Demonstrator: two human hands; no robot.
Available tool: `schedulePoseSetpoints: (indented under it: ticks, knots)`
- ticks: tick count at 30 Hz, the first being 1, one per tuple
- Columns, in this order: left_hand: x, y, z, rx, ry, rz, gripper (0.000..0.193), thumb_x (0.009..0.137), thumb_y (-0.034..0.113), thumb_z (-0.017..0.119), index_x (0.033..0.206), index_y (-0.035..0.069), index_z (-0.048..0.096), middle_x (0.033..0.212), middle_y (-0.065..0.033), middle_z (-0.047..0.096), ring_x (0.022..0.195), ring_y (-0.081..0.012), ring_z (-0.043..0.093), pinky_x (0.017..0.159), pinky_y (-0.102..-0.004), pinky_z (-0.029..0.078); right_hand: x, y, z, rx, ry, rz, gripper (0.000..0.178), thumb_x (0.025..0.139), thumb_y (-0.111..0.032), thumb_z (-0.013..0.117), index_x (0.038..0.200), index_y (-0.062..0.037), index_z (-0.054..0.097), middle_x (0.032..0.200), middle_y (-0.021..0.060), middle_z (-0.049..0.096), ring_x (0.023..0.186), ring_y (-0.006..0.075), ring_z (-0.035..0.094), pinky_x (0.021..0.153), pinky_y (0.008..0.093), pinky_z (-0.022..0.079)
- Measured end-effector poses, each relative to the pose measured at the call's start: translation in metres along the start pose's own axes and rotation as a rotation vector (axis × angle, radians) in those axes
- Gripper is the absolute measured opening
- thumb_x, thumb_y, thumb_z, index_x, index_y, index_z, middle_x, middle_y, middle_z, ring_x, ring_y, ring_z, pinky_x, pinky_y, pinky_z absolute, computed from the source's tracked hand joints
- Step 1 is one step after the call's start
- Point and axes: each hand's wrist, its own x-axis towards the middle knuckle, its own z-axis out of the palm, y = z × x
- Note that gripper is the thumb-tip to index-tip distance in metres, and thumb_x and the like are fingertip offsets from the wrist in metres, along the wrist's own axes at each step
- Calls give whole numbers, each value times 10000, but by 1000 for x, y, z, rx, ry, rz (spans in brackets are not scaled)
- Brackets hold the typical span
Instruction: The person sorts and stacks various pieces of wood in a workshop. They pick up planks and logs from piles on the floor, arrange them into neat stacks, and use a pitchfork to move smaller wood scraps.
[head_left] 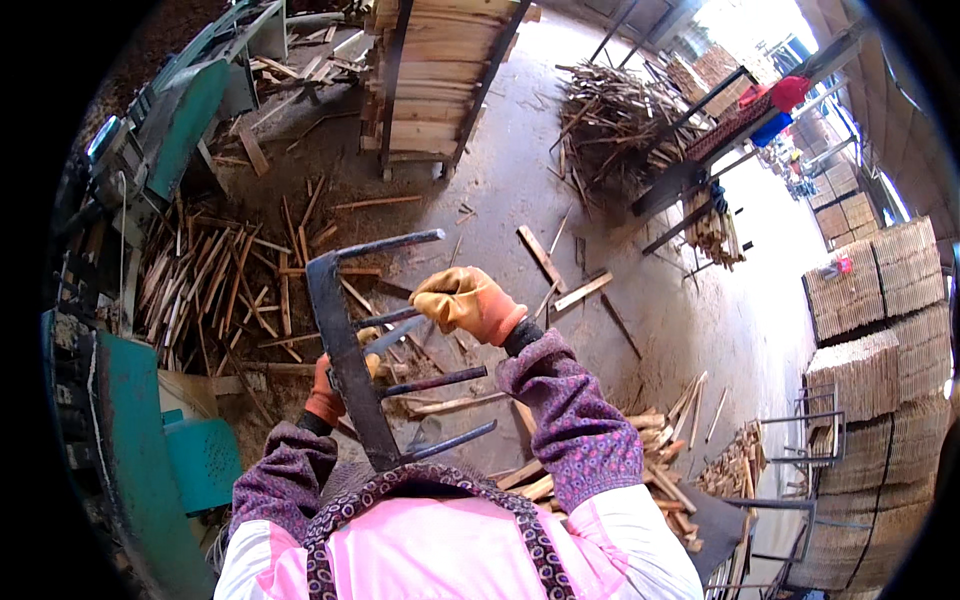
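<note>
A dark metal rack (345, 350) with several prongs pointing right stands just in front of me. My right hand (468, 305), in an orange and yellow work glove, is closed at the tip of one middle prong; what its curled fingers hold is hidden. My left hand (328, 390), in a similar glove, is at the rack's upright bar, which covers most of its fingers. A blurred blue-grey strip (393, 335) extends between the two hands, over the prongs. I cannot make out its kind.
Loose wood strips (210, 275) pile up at left beside green machinery (135, 440). A tall board stack (440, 90) stands ahead. More scrap wood (625, 115) lies at far right, near a metal frame (690, 175). Bundled wood stacks (870, 370) line the right side. Sticks (540, 260) litter the floor.
</note>
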Motion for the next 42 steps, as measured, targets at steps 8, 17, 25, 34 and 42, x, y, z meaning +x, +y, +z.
schedulePoseSetpoints:
  ticks: [8,17,25,34,42]
  knots:
    - [86,104,136,162,31,189,366,921,199,763,1233,22,688,1088,-25,705,907,-119,633,786,-323,530,70,-27,-120,132,81,-37,302,917,-282,747,1008,5,728,792,16,676,623,115,624,572,274,508]
    - [204,119,159,7,-116,240,192,940,-34,599,1099,8,698,1000,13,710,853,-85,633,766,-268,540,76,28,-226,312,214,-70,403,981,-355,643,1216,-28,660,959,95,737,826,184,701,765,329,565]
    - [302,140,208,-154,-105,125,168,973,12,561,1058,19,706,996,-3,706,880,-108,645,794,-304,560,82,234,-264,-112,173,445,441,904,-375,713,1122,9,700,1007,95,713,876,215,662,782,346,515]
    - [507,143,321,-94,-104,228,195,977,112,552,1076,17,691,1000,-40,716,885,-169,679,821,-351,556,178,308,-413,-319,-48,204,574,848,-398,742,1225,30,674,1179,212,722,1071,319,690,935,399,534]
    - [672,163,408,-109,19,235,156,882,20,709,1038,36,709,976,-7,708,867,-121,647,791,-301,533,109,281,-605,-343,-111,525,605,856,-464,707,1222,17,679,1185,238,708,1116,346,678,962,415,521]
